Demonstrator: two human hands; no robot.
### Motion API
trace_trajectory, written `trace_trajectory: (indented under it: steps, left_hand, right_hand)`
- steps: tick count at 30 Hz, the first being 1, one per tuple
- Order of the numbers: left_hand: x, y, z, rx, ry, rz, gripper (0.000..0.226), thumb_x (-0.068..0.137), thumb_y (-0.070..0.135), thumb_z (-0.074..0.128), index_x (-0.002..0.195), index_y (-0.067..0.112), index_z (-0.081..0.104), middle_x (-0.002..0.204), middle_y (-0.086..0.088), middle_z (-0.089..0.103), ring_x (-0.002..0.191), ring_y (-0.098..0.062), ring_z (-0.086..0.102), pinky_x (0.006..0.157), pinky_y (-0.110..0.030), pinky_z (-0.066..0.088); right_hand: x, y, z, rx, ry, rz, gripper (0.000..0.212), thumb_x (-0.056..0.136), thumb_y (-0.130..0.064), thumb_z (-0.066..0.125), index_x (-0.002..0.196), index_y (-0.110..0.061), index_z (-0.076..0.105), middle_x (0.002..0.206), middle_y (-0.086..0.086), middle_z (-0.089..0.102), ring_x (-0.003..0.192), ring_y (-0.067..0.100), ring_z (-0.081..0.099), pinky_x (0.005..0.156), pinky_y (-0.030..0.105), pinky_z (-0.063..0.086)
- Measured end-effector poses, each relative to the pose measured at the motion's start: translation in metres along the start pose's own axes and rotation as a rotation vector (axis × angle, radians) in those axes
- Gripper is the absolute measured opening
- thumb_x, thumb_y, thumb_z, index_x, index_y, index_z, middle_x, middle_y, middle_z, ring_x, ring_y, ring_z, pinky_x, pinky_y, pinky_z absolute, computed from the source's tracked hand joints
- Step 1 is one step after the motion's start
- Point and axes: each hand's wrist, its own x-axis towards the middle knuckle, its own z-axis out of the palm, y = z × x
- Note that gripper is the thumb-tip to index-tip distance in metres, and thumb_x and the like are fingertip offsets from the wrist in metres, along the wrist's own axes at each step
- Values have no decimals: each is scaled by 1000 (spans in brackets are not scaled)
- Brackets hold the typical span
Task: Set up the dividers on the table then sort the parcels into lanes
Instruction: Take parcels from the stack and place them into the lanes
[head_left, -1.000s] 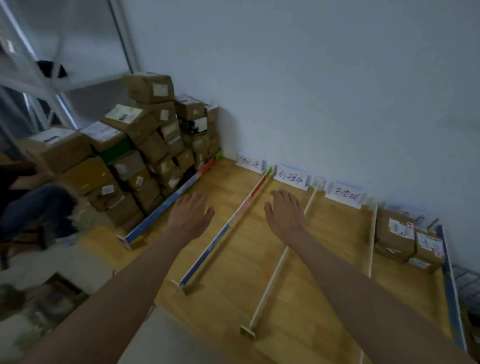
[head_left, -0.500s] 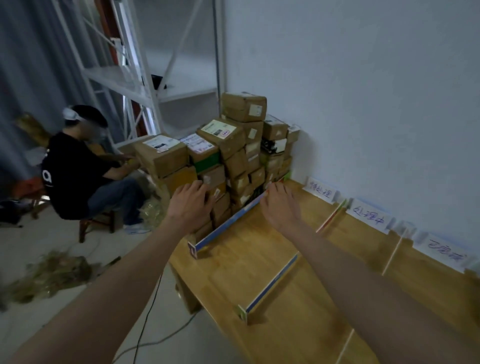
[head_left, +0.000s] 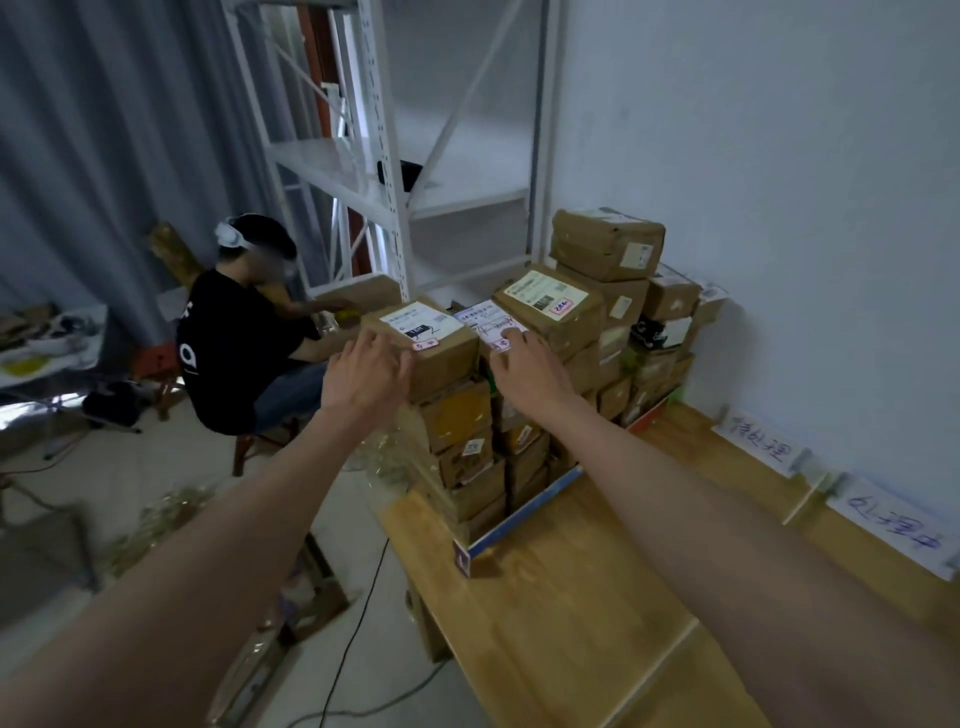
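Cardboard parcel (head_left: 423, 340), brown with a white label on top, is met by the left hand (head_left: 363, 379) at its near left corner; the fingers lie over the top edge, and whether they have closed round the box cannot be told. The right hand (head_left: 524, 369) rests with loosely spread fingers on the neighbouring white-labelled parcel (head_left: 488, 325), touching its top without a visible clasp. Both boxes crown the parcel stack (head_left: 587, 338), which stands at the left end of the wooden table (head_left: 597, 597), just beyond the blue-edged divider (head_left: 524, 514).

A second ago both hands hovered flat over the divider lanes further right on the table. Half a second ago they had swung left to the front of the stack, and now they have risen to its top tier. The view has turned left with them.

Judgement: divider placement appears complete and the sorting phase is under way, with a top parcel about to be lifted. Handwritten lane labels (head_left: 763, 447) lean against the wall. Behind the stack stand a white metal shelf (head_left: 395, 171) and a seated person (head_left: 239, 343) in a black shirt.
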Motion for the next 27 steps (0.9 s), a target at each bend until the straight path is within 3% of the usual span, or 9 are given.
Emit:
trace_trajectory:
  steps: [4, 9, 15, 19, 23, 27]
  left_hand:
    - [26, -18, 10, -200, -102, -132, 56, 98, 47, 31, 137, 8, 42, 138, -14, 46, 124, -32, 47, 101, -49, 40]
    - [48, -18, 21, -467, -265, -316, 61, 102, 45, 33, 148, 4, 30, 142, -18, 47, 124, -37, 50, 102, -42, 44]
    - [54, -21, 28, -610, -221, -367, 69, 100, 47, 37, 152, 4, 19, 153, -17, 30, 135, -37, 37, 109, -52, 37]
    - [57, -23, 7, -624, -121, -291, 64, 102, 45, 35, 152, 6, 20, 155, -16, 21, 137, -37, 34, 109, -49, 33]
    - [69, -26, -19, -673, -14, -172, 58, 102, 43, 35, 150, 11, 29, 148, -16, 31, 131, -36, 39, 106, -47, 34]
    - [82, -15, -35, -733, 4, -40, 54, 101, 46, 32, 146, 15, 37, 141, -13, 39, 127, -32, 43, 103, -45, 38]
  right_hand:
    - [38, -30, 15, 108, -14, 40, 49, 104, -34, 36, 148, -14, 33, 149, 10, 40, 135, 28, 40, 101, 44, 42]
    - [59, -48, 34, 233, -6, 162, 46, 104, -31, 35, 144, -10, 39, 143, 13, 46, 132, 30, 41, 103, 43, 38]
    - [69, -63, 43, 226, 38, 260, 36, 100, -18, 42, 132, -6, 54, 137, 14, 46, 128, 30, 43, 104, 40, 38]
    - [74, -79, 35, 297, 41, 281, 38, 95, -19, 43, 127, -6, 59, 133, 15, 47, 124, 33, 45, 104, 44, 41]
    - [76, -99, 18, 437, 111, 333, 39, 93, -40, 53, 120, -15, 64, 137, 10, 46, 118, 27, 51, 104, 43, 44]
    - [63, -112, -14, 481, 244, 360, 51, 92, -46, 56, 135, -22, 46, 140, 11, 47, 126, 31, 47, 105, 49, 43]
